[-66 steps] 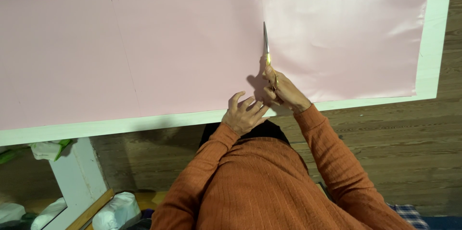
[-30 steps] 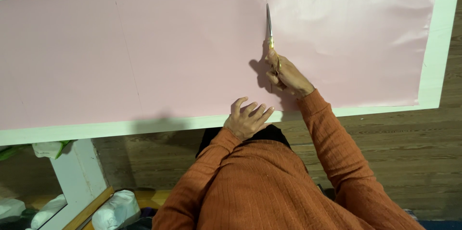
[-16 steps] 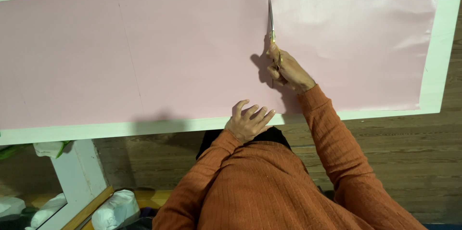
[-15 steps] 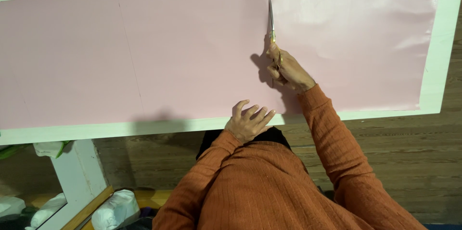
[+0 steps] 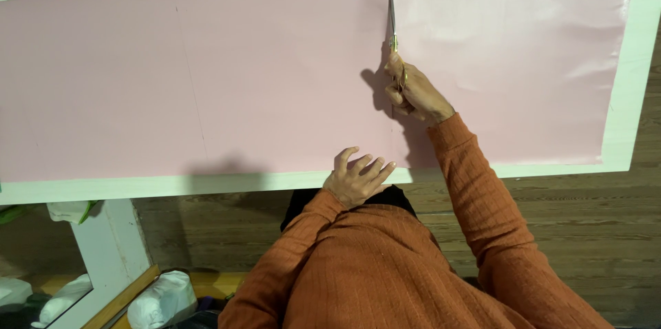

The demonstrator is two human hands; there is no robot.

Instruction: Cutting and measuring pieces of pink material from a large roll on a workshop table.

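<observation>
Your right hand (image 5: 412, 91), closed around the scissors (image 5: 392, 23), has pushed farther up the pink sheet (image 5: 206, 74) spread over the table (image 5: 623, 136), lengthening the cut. Left hand (image 5: 357, 179) stays open, flat on the near edge.

A long white table (image 5: 165, 186) runs across the upper part of the view, its pale edge showing along the near side and at the right end. Below it lies a dark brown wooden plank floor (image 5: 585, 219). At lower left, a white table leg (image 5: 113, 250) stands on the floor, with white bags (image 5: 162, 298) bunched just beside it. Light falls evenly, casting soft shadows on the tabletop.
</observation>
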